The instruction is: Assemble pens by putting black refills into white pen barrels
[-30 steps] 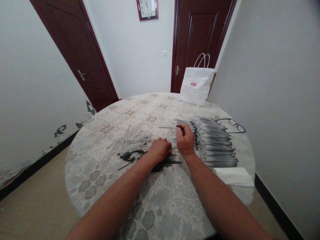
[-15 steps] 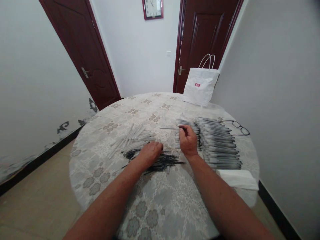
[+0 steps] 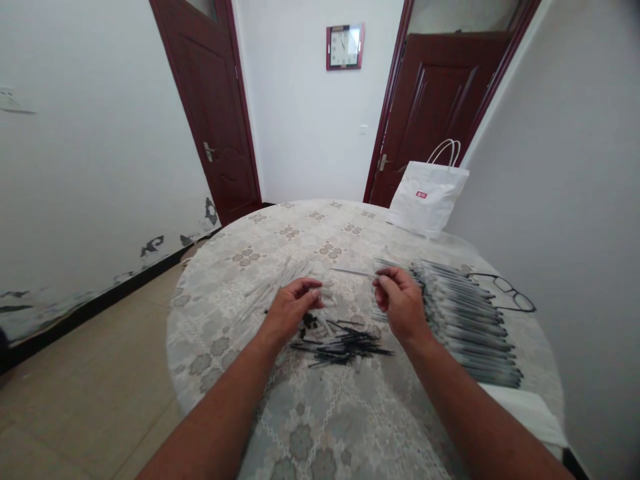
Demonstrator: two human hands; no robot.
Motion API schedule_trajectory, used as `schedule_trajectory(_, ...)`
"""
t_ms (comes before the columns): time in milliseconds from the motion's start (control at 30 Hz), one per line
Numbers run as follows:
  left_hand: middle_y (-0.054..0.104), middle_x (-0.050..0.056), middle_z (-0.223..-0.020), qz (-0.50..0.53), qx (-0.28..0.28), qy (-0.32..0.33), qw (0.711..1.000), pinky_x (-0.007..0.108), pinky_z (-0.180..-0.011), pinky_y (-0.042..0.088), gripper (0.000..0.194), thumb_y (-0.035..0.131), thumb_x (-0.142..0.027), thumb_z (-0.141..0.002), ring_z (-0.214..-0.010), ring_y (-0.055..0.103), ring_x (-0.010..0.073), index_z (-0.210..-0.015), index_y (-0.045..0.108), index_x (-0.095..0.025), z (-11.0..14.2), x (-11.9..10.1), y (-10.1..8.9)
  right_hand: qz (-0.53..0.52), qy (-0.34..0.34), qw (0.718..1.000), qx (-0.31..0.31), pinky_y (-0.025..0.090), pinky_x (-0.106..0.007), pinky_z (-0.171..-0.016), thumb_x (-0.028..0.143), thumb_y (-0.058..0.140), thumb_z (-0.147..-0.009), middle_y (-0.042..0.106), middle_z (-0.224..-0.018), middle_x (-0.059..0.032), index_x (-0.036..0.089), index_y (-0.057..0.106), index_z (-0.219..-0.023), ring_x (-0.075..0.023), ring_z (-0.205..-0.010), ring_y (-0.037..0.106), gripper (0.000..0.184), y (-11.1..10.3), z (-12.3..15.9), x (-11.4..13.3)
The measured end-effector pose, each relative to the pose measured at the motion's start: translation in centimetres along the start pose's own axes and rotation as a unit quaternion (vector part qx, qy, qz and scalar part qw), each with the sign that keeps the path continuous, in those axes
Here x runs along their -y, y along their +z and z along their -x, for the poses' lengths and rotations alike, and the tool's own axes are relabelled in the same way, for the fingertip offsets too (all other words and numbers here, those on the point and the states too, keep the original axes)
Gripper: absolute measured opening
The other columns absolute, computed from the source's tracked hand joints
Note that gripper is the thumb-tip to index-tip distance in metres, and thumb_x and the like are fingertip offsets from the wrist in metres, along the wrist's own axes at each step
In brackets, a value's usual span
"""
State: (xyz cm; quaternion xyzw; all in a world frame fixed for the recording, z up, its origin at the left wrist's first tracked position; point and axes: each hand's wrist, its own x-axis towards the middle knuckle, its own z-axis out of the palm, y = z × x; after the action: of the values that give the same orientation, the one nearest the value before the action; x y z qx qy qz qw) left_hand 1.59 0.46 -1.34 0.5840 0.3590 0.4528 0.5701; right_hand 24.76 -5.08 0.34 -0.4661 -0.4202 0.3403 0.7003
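Observation:
My left hand (image 3: 290, 308) is lifted a little above the round table (image 3: 320, 413), fingers pinched on a white pen barrel (image 3: 323, 291). My right hand (image 3: 400, 300) is closed on a thin pen refill (image 3: 353, 271) that points left toward the barrel. Below the hands lies a heap of black refills (image 3: 340, 343). A pile of white pen barrels (image 3: 273, 283) lies left of my left hand. Rows of assembled pens (image 3: 465, 313) are stacked right of my right hand.
A white paper bag (image 3: 427, 197) stands at the table's far right by the wall. Black glasses (image 3: 505, 290) lie beyond the pens. A white folded cloth (image 3: 530, 413) sits at the near right edge. Two dark doors and a clock (image 3: 345, 47) are behind.
My left hand has risen from the refill heap with a white barrel. My right hand moved toward it with the refill. The camera has tilted up and turned left.

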Motion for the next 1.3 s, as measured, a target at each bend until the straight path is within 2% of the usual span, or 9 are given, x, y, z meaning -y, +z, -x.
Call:
schedule_trajectory(100, 0.064, -0.001, -0.079, 0.142, -0.04, -0.007, 0.989, 0.034, -0.08, 0.056, 0.033, 0.081, -0.032, -0.073, -0.072, 0.067, 0.0148, -0.098, 0.066, -0.017, -0.5, 0.9, -0.3, 0.015, 0.01, 1.0, 0.023, 0.035, -0.018, -0.04, 0.034, 0.067, -0.085, 0.066, -0.076, 0.0011, 0.021, 0.06, -0.1, -0.0081, -0.049, 0.049, 0.021, -0.5, 1.9, -1.3)
schedule_trajectory(233, 0.063, -0.002, -0.077, 0.218, -0.068, -0.004, 0.973, 0.034, -0.08, 0.058, 0.03, 0.087, -0.025, -0.067, -0.071, 0.064, 0.0123, -0.088, 0.067, -0.015, -1.0, 1.1, -0.6, 0.055, 0.004, 0.998, 0.023, 0.037, -0.019, -0.042, 0.036, 0.066, -0.088, 0.068, -0.076, -0.0009, 0.02, 0.06, -0.1, -0.0091, -0.051, 0.05, 0.021, -1.1, 3.8, -3.3)
schedule_trajectory(333, 0.065, -0.001, -0.079, 0.233, -0.08, -0.01, 0.969, 0.034, -0.081, 0.059, 0.03, 0.087, -0.025, -0.067, -0.071, 0.065, 0.0121, -0.093, 0.072, -0.015, -1.0, 1.0, -0.6, 0.084, -0.006, 0.996, 0.032, 0.039, -0.02, -0.043, 0.038, 0.065, -0.09, 0.068, -0.074, -0.0014, 0.019, 0.061, -0.101, -0.0097, -0.051, 0.051, 0.022, -1.2, 4.3, -3.8)
schedule_trajectory(533, 0.068, 0.004, -0.077, 0.257, -0.055, -0.043, 0.964, 0.035, -0.085, 0.058, 0.037, 0.082, -0.026, -0.074, -0.073, 0.069, 0.0145, -0.107, 0.075, -0.013, -0.9, 1.5, -0.1, 0.122, -0.019, 0.992, 0.04, 0.042, -0.023, -0.046, 0.039, 0.064, -0.092, 0.073, -0.088, -0.0066, 0.019, 0.062, -0.103, -0.0099, -0.052, 0.051, 0.023, -1.2, 4.5, -3.6)
schedule_trajectory(733, 0.07, 0.004, -0.083, 0.265, -0.049, -0.034, 0.962, 0.035, -0.085, 0.059, 0.035, 0.082, -0.024, -0.074, -0.076, 0.069, 0.0144, -0.106, 0.073, -0.013, -0.8, 1.5, 0.2, 0.137, -0.023, 0.989, 0.044, 0.044, -0.024, -0.05, 0.039, 0.065, -0.092, 0.074, -0.095, -0.008, 0.019, 0.063, -0.105, -0.0103, -0.055, 0.052, 0.024, -1.4, 4.7, -4.2)
schedule_trajectory(967, 0.068, 0.002, -0.082, 0.27, -0.042, -0.036, 0.961, 0.04, -0.088, 0.058, 0.032, 0.083, -0.025, -0.074, -0.079, 0.071, 0.0167, -0.1, 0.067, -0.015, -0.6, 1.2, 0.3, 0.171, -0.039, 0.984, 0.04, 0.047, -0.025, -0.052, 0.041, 0.063, -0.093, 0.074, -0.093, -0.007, 0.019, 0.064, -0.106, -0.0119, -0.056, 0.055, 0.025, -1.5, 4.6, -4.0)
schedule_trajectory(1100, 0.068, 0.002, -0.084, 0.255, -0.051, -0.039, 0.965, 0.04, -0.087, 0.059, 0.034, 0.083, -0.027, -0.073, -0.082, 0.072, 0.0189, -0.1, 0.066, -0.016, -0.7, 1.3, 0.2, 0.263, -0.103, 0.958, 0.048, 0.052, -0.029, -0.062, 0.038, 0.062, -0.093, 0.074, -0.088, -0.005, 0.021, 0.067, -0.105, -0.0159, -0.064, 0.062, 0.021, -1.8, 4.7, -3.9)
schedule_trajectory(1300, 0.068, 0.001, -0.085, 0.235, -0.058, -0.043, 0.969, 0.037, -0.083, 0.06, 0.035, 0.084, -0.027, -0.072, -0.079, 0.071, 0.0164, -0.099, 0.066, -0.015, -0.8, 1.6, 0.2, 0.381, -0.243, 0.885, 0.114, 0.057, -0.033, -0.077, 0.029, 0.059, -0.095, 0.076, -0.098, -0.0064, 0.023, 0.07, -0.11, -0.0201, -0.08, 0.072, 0.019, -2.0, 4.6, -3.6)
